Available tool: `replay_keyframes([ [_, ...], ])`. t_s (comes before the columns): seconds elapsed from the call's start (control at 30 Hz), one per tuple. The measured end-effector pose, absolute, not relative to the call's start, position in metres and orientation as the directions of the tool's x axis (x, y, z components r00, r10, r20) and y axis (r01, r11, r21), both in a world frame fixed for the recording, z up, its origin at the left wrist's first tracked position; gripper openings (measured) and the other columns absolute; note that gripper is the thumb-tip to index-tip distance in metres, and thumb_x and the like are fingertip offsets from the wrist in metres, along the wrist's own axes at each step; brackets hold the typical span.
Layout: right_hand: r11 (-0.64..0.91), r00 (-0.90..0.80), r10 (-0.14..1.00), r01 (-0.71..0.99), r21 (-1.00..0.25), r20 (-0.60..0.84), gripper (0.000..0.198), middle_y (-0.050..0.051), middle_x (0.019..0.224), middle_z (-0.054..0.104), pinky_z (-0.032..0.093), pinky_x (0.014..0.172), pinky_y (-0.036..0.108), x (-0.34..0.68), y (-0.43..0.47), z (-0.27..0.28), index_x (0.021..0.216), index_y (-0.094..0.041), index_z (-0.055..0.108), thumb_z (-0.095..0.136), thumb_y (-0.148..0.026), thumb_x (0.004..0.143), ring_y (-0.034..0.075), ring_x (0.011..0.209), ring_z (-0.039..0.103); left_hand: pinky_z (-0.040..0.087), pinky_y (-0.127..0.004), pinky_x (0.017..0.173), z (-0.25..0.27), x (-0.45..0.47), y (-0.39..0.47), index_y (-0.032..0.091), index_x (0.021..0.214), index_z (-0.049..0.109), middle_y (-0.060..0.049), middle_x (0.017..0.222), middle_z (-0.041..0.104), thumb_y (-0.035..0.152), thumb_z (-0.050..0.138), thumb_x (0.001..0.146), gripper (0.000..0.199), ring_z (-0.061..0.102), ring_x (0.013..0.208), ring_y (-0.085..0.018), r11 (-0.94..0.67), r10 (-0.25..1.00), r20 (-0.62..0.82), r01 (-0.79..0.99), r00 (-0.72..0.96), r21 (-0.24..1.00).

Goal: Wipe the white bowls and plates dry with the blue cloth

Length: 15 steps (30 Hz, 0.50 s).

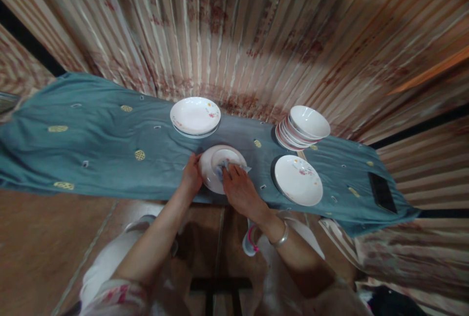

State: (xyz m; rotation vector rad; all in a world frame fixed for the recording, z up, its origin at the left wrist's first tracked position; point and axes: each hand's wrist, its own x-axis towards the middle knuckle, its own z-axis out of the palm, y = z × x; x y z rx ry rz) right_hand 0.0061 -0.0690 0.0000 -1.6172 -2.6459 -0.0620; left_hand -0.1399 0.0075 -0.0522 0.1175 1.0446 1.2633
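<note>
A white plate (210,178) lies bottom up near the front edge of the cloth-covered table, its foot ring showing. My left hand (191,174) grips the plate's left rim between thumb and fingers. With bent fingers, my right hand (240,186) presses a small pale blue-grey cloth (220,169) against the plate's underside; a corner of the cloth pokes out to the right. Behind this plate stands a short stack of white flowered plates (195,115). To the right are more flowered plates (298,180), stacked face up.
A leaning stack of white bowls (306,123) stands at the back right. A dark phone (382,192) lies near the table's right end. The table wears a green-blue cloth (106,145) with pineapple prints. Patterned curtains (234,32) hang close behind.
</note>
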Motion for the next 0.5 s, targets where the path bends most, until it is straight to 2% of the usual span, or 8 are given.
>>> replay_keyframes([
  [0.27, 0.49, -0.479, 0.868, 0.869, -0.067, 0.132, 0.043, 0.024, 0.145, 0.054, 0.042, 0.113, 0.047, 0.01, -0.058, -0.01, 0.142, -0.006, 0.053, 0.043, -0.018, 0.102, 0.029, 0.136, 0.048, 0.056, -0.04, 0.091, -0.056, -0.14, 0.008, 0.014, 0.086, 0.068, -0.01, 0.075, 0.074, 0.032, 0.039, 0.098, 0.036, 0.072, 0.091, -0.026, 0.353, 0.829, -0.556, -0.713, -0.062, 0.605],
  [0.4, 0.481, -0.47, 0.876, 0.866, -0.138, 0.106, 0.044, 0.02, 0.15, 0.051, 0.039, 0.115, 0.046, 0.013, -0.051, -0.01, 0.145, -0.014, 0.052, 0.045, -0.018, 0.101, 0.026, 0.141, 0.044, 0.055, -0.041, 0.092, -0.058, -0.141, 0.009, 0.014, 0.094, 0.07, -0.011, 0.082, 0.076, 0.035, 0.044, 0.097, 0.033, 0.072, 0.094, -0.027, 0.352, 0.84, -0.541, -0.71, -0.048, 0.61],
  [0.5, 0.473, -0.466, 0.881, 0.869, -0.146, 0.084, 0.045, 0.017, 0.152, 0.05, 0.036, 0.117, 0.045, 0.015, -0.046, -0.009, 0.146, -0.016, 0.05, 0.045, -0.018, 0.101, 0.024, 0.143, 0.041, 0.055, -0.042, 0.093, -0.053, -0.14, 0.008, 0.012, 0.098, 0.069, -0.01, 0.078, 0.075, 0.032, 0.039, 0.099, 0.036, 0.072, 0.095, -0.027, 0.361, 0.822, -0.567, -0.715, -0.06, 0.599],
])
